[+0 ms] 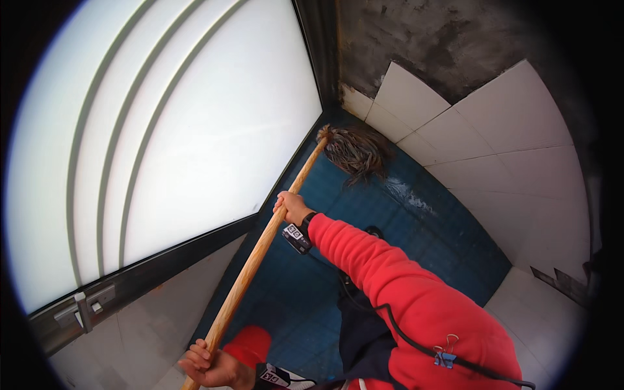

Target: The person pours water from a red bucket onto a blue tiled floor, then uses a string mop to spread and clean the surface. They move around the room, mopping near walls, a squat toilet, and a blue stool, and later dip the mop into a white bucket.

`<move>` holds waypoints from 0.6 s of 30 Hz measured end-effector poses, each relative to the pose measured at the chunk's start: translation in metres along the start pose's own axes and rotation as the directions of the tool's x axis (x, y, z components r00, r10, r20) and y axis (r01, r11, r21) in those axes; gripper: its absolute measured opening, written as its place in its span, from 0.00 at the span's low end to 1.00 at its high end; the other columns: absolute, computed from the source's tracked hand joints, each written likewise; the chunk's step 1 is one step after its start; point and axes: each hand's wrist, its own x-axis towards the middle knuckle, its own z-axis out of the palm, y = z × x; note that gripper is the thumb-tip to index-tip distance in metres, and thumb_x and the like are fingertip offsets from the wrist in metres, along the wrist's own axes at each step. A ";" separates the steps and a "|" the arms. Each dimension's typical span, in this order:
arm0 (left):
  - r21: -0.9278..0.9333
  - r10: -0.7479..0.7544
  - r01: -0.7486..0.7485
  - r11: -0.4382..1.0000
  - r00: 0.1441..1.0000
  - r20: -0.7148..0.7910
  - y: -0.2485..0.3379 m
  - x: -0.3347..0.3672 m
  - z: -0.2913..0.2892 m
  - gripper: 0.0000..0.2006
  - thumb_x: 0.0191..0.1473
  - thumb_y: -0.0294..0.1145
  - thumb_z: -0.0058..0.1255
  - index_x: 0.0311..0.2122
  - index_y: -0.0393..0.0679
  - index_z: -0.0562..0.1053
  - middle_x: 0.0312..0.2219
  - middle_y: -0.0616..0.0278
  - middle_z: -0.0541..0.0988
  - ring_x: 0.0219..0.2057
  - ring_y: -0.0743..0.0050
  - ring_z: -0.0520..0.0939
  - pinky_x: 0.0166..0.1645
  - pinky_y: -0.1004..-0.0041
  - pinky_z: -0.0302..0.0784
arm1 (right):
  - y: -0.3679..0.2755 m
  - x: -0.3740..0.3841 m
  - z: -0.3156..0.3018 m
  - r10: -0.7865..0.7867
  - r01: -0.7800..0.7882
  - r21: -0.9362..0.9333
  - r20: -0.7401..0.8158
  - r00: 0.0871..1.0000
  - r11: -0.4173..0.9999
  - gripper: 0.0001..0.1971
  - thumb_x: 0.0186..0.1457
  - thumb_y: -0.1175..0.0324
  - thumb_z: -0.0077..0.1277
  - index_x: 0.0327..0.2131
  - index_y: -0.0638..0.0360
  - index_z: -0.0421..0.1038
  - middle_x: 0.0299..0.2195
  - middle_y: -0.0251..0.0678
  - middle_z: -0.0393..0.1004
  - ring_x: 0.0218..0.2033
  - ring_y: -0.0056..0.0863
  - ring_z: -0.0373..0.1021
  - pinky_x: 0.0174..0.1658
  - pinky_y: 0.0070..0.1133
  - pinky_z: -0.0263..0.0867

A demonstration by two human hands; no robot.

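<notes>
A string mop with a long wooden handle (250, 266) slants from the lower left toward the far corner. Its grey-brown strands (357, 151) lie spread on the wet blue floor (312, 260), close to the tiled wall. My right hand (294, 208) is closed around the middle of the handle, its red-sleeved arm stretching across from the lower right. Near the handle's close end, my left hand (218, 368) wraps the wood, with part of the grip cut off by the lower edge. Each wrist wears a small dark device.
A bright frosted panel in a dark frame (214, 130) stands left, with a metal latch (84, 312) low on it. White tiles (494, 130) cover part of the right wall below bare grey plaster (442, 32). A black cable (416, 343) runs over my right sleeve.
</notes>
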 end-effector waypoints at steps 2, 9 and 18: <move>0.014 -0.010 0.010 1.000 0.999 -0.039 -0.015 -0.010 0.014 0.20 0.54 0.33 0.37 0.12 0.51 0.50 0.09 0.72 0.51 0.17 0.81 0.57 0.36 0.75 0.59 | -0.017 0.014 0.001 -0.145 0.145 -0.092 0.002 0.989 0.985 0.08 0.39 0.78 0.38 0.11 0.62 0.57 0.08 0.39 0.59 0.08 0.33 0.60 0.12 0.27 0.61; -0.059 0.019 -0.015 0.998 0.998 0.068 -0.076 -0.010 0.072 0.19 0.54 0.34 0.36 0.13 0.52 0.49 0.09 0.73 0.50 0.15 0.83 0.55 0.31 0.76 0.57 | -0.093 0.036 0.016 -0.122 0.123 0.008 -0.044 0.992 0.992 0.08 0.40 0.76 0.39 0.13 0.60 0.56 0.09 0.38 0.59 0.09 0.30 0.59 0.15 0.27 0.61; -0.046 0.100 -0.090 0.995 0.935 0.339 -0.061 0.084 0.207 0.21 0.52 0.35 0.37 0.11 0.54 0.48 0.07 0.73 0.49 0.11 0.82 0.51 0.28 0.76 0.57 | -0.150 0.033 0.055 -0.222 0.046 0.440 0.358 0.907 0.897 0.07 0.44 0.76 0.40 0.16 0.57 0.58 0.15 0.32 0.61 0.18 0.23 0.61 0.30 0.21 0.62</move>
